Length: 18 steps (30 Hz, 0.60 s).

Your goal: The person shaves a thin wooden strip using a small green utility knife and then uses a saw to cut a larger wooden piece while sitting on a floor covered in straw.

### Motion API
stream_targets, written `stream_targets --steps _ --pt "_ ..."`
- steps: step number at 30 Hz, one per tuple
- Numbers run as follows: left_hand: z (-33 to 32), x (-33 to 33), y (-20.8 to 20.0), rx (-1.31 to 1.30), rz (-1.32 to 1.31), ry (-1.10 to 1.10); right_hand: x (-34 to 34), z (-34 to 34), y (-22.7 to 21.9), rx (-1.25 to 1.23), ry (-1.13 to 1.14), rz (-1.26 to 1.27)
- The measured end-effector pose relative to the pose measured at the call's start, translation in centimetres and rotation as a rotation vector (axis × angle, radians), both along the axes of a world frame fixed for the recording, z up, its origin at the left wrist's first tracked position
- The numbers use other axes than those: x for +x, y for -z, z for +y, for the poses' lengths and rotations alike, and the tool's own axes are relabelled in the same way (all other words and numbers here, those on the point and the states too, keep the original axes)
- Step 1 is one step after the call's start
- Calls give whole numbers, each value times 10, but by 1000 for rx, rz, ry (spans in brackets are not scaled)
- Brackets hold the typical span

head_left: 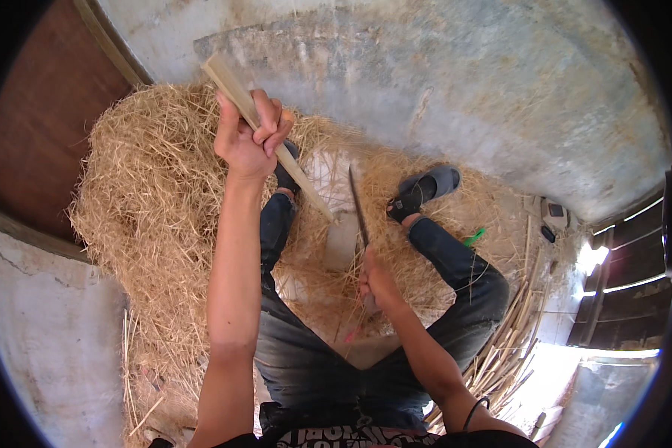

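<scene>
A pale strip of split bamboo or wood (306, 183) slants from upper left down to the middle of the view. My left hand (250, 142) is raised and closed around its upper part, the thumb and fingers wrapped on it. Low between my knees, my right hand (378, 280) grips a long dark knife (357, 198), its blade pointing away from me. The blade stands to the right of the strip's lower end, with a small gap between them. Beneath that lower end sits a light block (341, 246) among shavings.
A big heap of straw-like shavings (157, 172) rises on the left. Thin sticks (508, 336) lie in a bundle beside my right leg. A green-handled item (473, 237) rests near my right knee. Concrete wall (455, 82) curves behind my feet; a brown door-like panel (41, 119) stands far left.
</scene>
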State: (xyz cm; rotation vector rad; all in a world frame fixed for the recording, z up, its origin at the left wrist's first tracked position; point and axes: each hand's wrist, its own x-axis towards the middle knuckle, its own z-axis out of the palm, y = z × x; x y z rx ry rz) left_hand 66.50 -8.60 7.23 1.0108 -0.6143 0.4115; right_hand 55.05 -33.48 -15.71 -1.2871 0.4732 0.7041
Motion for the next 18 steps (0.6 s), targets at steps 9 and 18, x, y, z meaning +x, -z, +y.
stream_targets --steps 9,18 --pt "-6 14 -1 5 26 73 -42 7 64 -69 25 -349" --pt "-6 7 -7 58 0 72 -15 18 -13 44 44 -444"
